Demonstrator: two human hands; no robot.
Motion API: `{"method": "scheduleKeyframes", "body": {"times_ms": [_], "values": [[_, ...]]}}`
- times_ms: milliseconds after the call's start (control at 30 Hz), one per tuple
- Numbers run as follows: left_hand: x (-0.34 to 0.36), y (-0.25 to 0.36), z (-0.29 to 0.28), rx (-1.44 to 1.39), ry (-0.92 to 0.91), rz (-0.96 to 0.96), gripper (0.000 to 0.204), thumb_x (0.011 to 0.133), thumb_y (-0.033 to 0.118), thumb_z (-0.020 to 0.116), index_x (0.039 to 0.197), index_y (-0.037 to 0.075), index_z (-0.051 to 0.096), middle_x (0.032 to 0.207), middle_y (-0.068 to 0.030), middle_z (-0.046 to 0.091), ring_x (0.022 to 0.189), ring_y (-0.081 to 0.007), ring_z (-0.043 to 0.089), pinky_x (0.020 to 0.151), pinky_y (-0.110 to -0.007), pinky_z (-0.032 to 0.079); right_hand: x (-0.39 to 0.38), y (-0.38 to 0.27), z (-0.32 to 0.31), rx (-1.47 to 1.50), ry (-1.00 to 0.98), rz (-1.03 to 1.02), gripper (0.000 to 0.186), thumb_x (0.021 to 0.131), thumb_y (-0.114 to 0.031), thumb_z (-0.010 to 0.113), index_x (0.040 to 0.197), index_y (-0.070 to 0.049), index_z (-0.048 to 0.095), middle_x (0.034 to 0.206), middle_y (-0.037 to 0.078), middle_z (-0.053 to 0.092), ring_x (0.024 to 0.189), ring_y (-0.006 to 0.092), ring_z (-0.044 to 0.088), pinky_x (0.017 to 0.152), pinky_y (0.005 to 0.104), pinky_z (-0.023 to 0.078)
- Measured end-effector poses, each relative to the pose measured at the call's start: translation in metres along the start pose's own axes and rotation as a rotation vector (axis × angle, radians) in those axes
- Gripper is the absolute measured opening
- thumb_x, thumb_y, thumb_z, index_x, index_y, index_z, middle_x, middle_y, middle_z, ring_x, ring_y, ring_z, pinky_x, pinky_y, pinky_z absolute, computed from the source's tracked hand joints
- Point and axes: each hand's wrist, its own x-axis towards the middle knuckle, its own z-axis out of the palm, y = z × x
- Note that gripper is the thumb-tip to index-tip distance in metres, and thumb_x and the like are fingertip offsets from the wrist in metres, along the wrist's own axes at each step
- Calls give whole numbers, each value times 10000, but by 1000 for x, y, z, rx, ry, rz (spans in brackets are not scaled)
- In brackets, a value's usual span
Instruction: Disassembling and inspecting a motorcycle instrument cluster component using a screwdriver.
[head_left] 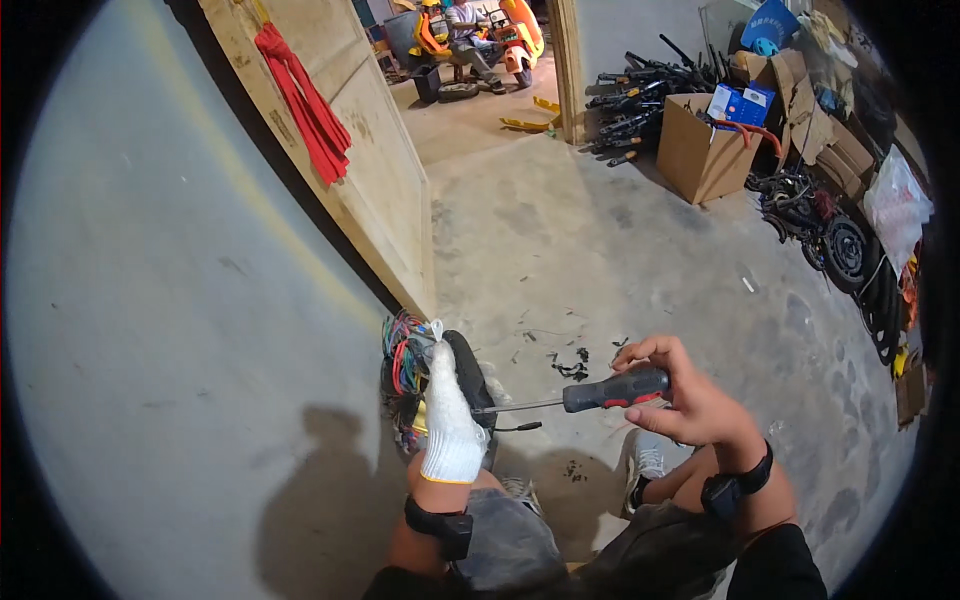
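Note:
My left hand (452,420), in a white knitted glove, is closed round a long black part (466,362) whose kind I cannot make out. A short black cable with a plug (522,427) sticks out to its right. My right hand (695,400) is bare, with thumb and fingers curled round the rear of a screwdriver (610,390) with a black and red handle. The screwdriver's shaft points left, and its tip meets the side of the black part. Glove and part hide the exact contact.
Bundles of coloured wires (405,360) lie by the wall beside my left hand. Black scraps (572,364) litter the floor. A wooden door (370,120) stands ajar. At the right are a cardboard box (690,160) and heaped parts. A person (470,35) sits beyond the doorway near an orange scooter.

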Motion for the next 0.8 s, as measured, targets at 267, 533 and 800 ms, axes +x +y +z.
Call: {"method": "scheduleKeyframes", "body": {"times_ms": [267,533,800], "values": [[-6,-12,-2,109,-45,38,457,1000,533,533,1001,81,595,771,-77,635,547,-193,602,506,-344,525,0,-21,-9,-158,122,301,337,881,-181,784,1082,13,595,842,89,681,720,139,661,650,283,536],[-7,-6,3,101,-24,63,452,1008,533,516,995,89,601,767,-67,629,562,-186,606,522,-347,531,3,-12,-3,-147,144,171,301,907,-176,745,1085,12,593,879,90,701,817,167,681,755,319,541],[-7,-9,2,56,-31,-9,426,1013,524,517,1022,108,609,772,-71,630,566,-183,601,527,-345,525,0,-9,-6,-156,-5,18,393,860,-66,789,1185,-17,575,1099,106,702,1057,191,666,935,340,513]]}}
